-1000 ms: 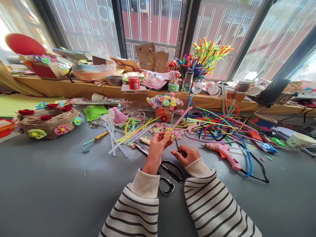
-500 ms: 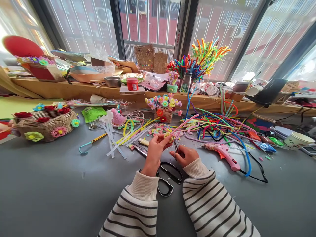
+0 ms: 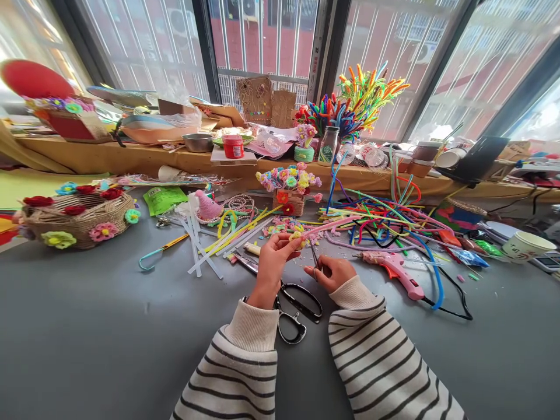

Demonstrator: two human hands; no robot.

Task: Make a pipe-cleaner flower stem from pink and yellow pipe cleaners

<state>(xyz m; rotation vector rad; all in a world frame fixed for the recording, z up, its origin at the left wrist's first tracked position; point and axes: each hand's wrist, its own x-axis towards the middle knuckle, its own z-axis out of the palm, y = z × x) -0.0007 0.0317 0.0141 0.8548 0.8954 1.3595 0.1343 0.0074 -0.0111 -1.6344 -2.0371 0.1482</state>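
Note:
My left hand [image 3: 275,262] is closed, pinching a small yellow pipe-cleaner flower [image 3: 298,239] between thumb and fingertips. A pink pipe cleaner [image 3: 336,223] reaches rightward from beside the flower; where it joins is too small to make out. In my right hand [image 3: 336,273] is a small pair of scissors [image 3: 314,252], fingers wrapped around the handles. The thin blades point up toward the pink strand, just right of the flower. Under my left wrist lies a large pair of black-handled scissors [image 3: 306,304], its blades partly hidden by the hand.
Glue sticks [image 3: 195,245] lie left of my hands, beyond a crochet hook [image 3: 164,251]. To the right are a pink glue gun [image 3: 398,271] and tangled pipe cleaners [image 3: 385,219]. A flowered basket [image 3: 79,219] sits far left; a small flower pot [image 3: 289,201] stands ahead.
My right hand and the small scissors have shifted slightly right, away from the flower. The pink pipe cleaner now lies flatter, and my left hand has tilted a little.

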